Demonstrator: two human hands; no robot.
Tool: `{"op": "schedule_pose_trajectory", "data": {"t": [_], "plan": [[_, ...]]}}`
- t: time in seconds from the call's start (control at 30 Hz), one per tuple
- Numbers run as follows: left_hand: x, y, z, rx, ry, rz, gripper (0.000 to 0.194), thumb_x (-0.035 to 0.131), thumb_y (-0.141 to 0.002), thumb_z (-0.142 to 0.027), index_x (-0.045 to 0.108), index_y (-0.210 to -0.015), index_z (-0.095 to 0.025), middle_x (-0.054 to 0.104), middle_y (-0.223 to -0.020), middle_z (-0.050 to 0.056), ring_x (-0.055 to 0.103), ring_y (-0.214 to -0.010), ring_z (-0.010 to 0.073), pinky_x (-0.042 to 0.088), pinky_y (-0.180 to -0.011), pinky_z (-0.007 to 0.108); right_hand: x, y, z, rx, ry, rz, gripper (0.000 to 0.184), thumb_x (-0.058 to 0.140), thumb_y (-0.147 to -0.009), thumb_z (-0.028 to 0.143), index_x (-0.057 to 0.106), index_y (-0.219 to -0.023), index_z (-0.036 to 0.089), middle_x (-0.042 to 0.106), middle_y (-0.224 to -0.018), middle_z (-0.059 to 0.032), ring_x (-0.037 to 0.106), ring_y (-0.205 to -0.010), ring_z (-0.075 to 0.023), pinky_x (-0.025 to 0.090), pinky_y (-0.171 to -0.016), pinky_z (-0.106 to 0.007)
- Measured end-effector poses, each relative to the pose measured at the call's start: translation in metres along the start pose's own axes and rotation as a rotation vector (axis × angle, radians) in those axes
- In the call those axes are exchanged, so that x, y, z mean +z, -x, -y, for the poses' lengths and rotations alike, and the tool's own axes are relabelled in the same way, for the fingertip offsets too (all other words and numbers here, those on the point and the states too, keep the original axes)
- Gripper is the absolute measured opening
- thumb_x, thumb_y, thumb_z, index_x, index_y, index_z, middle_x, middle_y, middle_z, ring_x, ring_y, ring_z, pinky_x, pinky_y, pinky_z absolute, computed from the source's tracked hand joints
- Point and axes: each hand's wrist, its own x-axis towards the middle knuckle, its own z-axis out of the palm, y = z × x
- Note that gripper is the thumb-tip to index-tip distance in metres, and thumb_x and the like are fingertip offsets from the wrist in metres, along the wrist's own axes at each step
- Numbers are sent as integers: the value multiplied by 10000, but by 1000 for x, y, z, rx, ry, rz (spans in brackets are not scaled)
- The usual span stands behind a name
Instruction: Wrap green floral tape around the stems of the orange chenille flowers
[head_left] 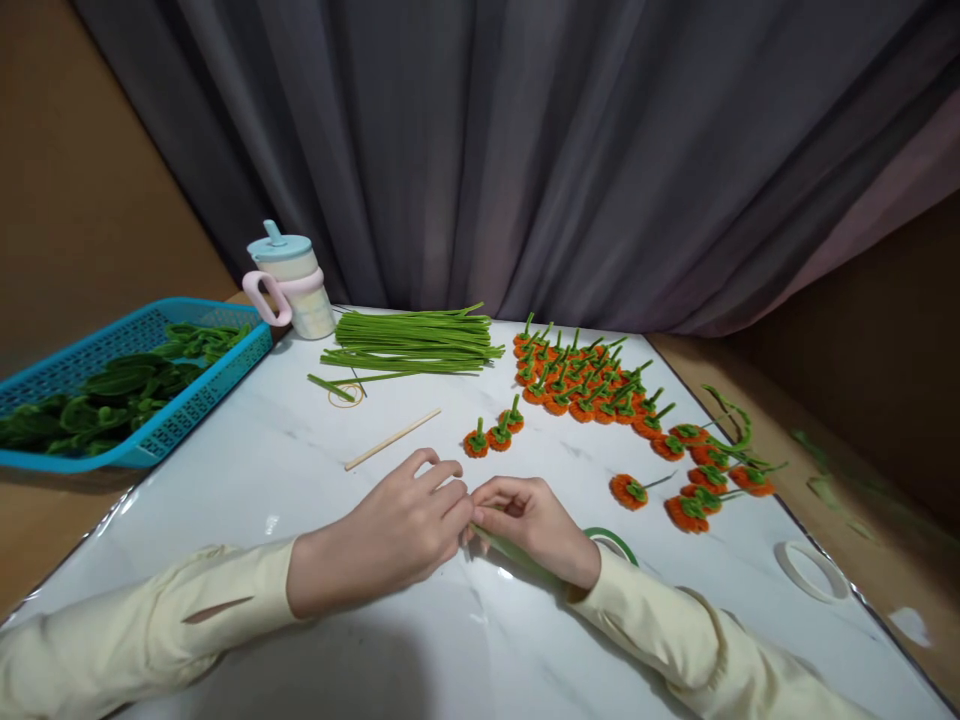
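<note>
My left hand and my right hand meet at the fingertips above the front middle of the table. A thin pale-green strip of tape runs from the pinched fingers of my right hand back under its palm. It leads toward a roll of green tape, partly hidden by my right wrist. The left thumb and index finger are closed at the same spot, and whatever they grip is hidden. Just beyond the hands stand three small orange fuzzy persimmon-like pieces with green tops and stems.
Many similar orange pieces cover the back right. Green pipe cleaners lie at the back, with a thin wooden stick nearer. A tumbler stands beside a blue basket of green leaves. A white tape roll lies right.
</note>
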Motion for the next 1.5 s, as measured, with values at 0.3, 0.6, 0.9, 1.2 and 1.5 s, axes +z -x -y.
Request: {"op": "schedule_pose_trajectory", "data": {"t": [0.3,0.6,0.9,1.2,1.5], "plan": [[-17,-10,5,-269,360,163,106,501,-736,-142,538,-639,-165,543,-584,-2,484,-618,147,370,-697,277,0,2,-4,-93,109,27,275,718,-730,375,618,-763,121,628,-605,-9,573,-536,-104,491,-566,-239],[-12,-8,21,-527,837,410,118,547,-655,-187,652,-705,-166,636,-600,-6,552,-589,135,392,-534,195,2,13,3,-593,888,51,203,454,-925,238,627,-871,146,647,-698,-43,557,-585,-102,442,-559,-194],[-9,-14,31,-693,1340,535,93,580,-589,-156,662,-632,-155,665,-602,-1,576,-575,125,429,-552,207,0,14,-4,-1247,1382,42,156,494,-855,41,576,-985,13,650,-735,-124,562,-625,-173,466,-558,-296],[2,-13,43,-619,1456,585,130,578,-669,-214,693,-686,-157,653,-605,2,551,-596,125,408,-622,233,-4,12,-7,-1268,1352,32,182,488,-859,32,562,-1026,36,686,-781,-126,574,-634,-167,493,-557,-288],[-15,-13,34,-446,816,424,303,508,-840,-436,647,-834,-166,646,-776,17,559,-735,158,403,-690,254,-1,10,-14,-788,911,-5,215,434,-935,182,635,-889,120,613,-625,-51,548,-560,-121,446,-535,-213]]}}
